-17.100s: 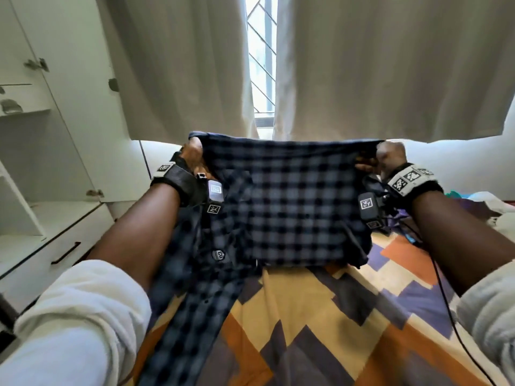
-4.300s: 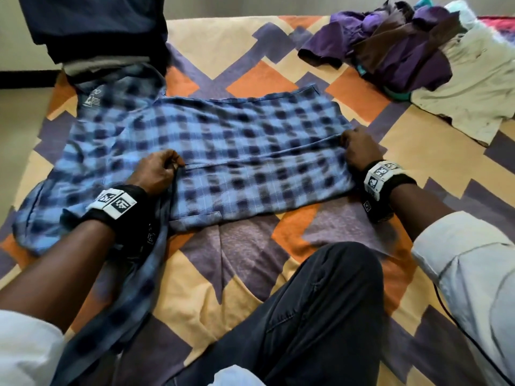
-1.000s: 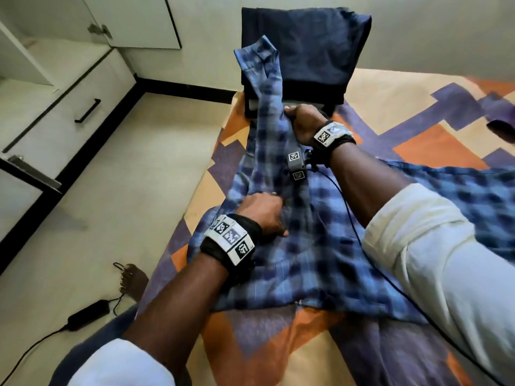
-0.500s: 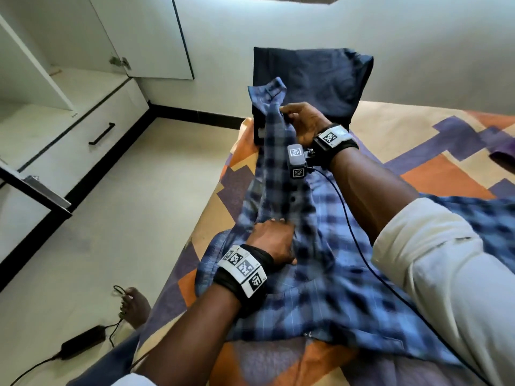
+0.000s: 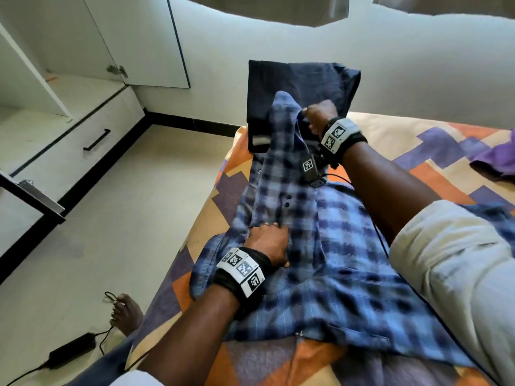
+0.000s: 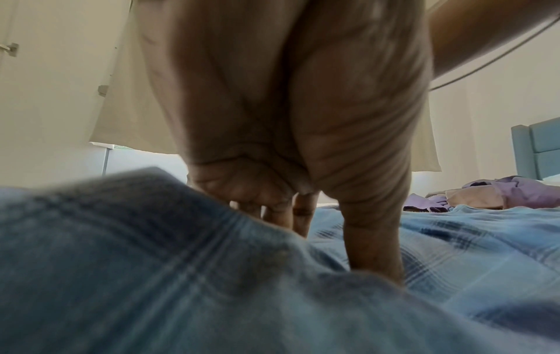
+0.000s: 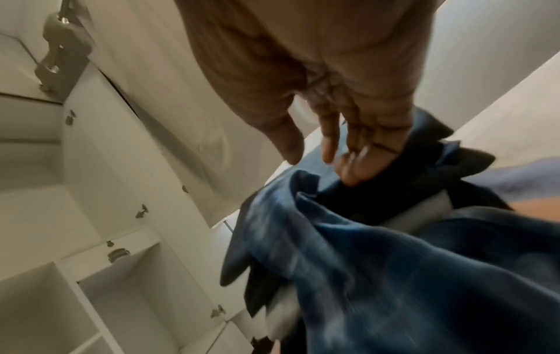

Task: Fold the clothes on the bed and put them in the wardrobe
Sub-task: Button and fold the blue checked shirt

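Mid-fold on the plaid shirt (image 5: 320, 260), which lies spread across the patchwork bed cover (image 5: 418, 151). The right hand (image 5: 317, 115) pinches the sleeve end (image 5: 284, 107) and holds it up over a dark folded pile (image 5: 301, 84) at the bed's edge. The left hand (image 5: 267, 243) presses the shoulder area down, fingers look curled into the cloth. Guessing the sleeve gets laid back across the body next, so the left needs to keep that crease pinned. The wardrobe (image 5: 69, 112) stands open, nothing from this shirt in it yet.
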{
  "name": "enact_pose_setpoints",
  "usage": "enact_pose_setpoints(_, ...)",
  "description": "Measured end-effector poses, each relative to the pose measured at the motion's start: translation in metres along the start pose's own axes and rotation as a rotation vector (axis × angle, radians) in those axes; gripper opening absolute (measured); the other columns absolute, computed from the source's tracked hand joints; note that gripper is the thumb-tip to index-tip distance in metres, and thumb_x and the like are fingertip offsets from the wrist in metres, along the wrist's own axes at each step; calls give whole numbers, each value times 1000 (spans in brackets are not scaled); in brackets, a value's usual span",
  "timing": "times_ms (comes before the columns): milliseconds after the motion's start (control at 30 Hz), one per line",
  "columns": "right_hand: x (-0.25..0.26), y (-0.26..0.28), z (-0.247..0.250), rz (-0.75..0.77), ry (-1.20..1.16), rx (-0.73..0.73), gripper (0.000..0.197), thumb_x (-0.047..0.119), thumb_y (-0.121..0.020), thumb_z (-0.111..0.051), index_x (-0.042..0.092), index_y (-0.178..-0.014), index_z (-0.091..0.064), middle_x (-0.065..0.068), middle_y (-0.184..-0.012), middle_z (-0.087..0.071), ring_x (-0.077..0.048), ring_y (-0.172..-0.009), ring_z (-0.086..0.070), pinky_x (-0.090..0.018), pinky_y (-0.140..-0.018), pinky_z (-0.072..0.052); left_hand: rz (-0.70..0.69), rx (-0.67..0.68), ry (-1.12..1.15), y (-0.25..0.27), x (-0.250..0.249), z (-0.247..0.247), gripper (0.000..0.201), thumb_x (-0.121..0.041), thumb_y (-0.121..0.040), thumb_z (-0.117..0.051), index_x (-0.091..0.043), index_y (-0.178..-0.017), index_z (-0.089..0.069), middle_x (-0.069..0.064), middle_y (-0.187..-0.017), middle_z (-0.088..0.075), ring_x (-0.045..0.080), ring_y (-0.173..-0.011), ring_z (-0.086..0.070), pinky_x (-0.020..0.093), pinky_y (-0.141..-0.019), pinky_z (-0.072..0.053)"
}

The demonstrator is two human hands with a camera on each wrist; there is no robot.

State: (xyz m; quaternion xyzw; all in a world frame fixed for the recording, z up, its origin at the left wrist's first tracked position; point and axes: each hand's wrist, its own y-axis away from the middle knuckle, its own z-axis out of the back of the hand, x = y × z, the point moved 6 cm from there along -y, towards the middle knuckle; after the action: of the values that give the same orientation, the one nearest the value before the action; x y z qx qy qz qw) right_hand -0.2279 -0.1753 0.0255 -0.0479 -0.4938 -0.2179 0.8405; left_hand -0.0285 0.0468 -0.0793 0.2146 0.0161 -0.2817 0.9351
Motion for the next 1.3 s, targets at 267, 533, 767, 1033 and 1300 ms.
enact_pose_setpoints(267,-54,15,-33,-83,284,145,29,21,-75,-83,9,-72,-57,-5,-82,-60,-20,-71,-57,-29,-63,-45,-9,-8,2,-1,0,-3,73,-46,-75,-81,-13,-129,-45,13,-124,-59,34,-117,-55,47,-96,-47)
enact_pose_setpoints(533,-39,18,-26,-177,-525,200,37,10,-75,-75,-5,-108,-68,-21,-102,-71,-36,-89,-69,-52,-86,-56,-22,-36,-23,-6,0,-4,76,-47,-73,-82,-12,-129,-45,12,-124,-60,33,-117,-55,46,-93,-47)
enact_pose_setpoints(767,7,21,9,-92,-724,174,33,-5,-82,-56,0,-113,-66,-24,-108,-67,-37,-89,-68,-58,-84,-54,12,-16,-16,-6,-1,-6,79,-44,-72,-83,-13,-132,-44,12,-128,-56,34,-120,-53,48,-94,-45)
enact_pose_setpoints(1033,26,10,31,23,-636,160,48,-20,-62,-52,-10,-107,-65,-33,-114,-61,-45,-100,-63,-55,-91,-51,94,101,12,-7,-7,-30,84,-31,-91,-58,-7,-154,-8,17,-164,-3,37,-150,-1,58,-119,-12)
enact_pose_setpoints(1300,87,103,74,63,-497,258,72,8,-15,-82,0,-84,-62,-21,-83,-60,-30,-73,-63,-36,-66,-50,164,99,51,-3,1,-36,85,-52,-93,-37,-21,-157,9,0,-163,22,23,-150,20,54,-118,14)
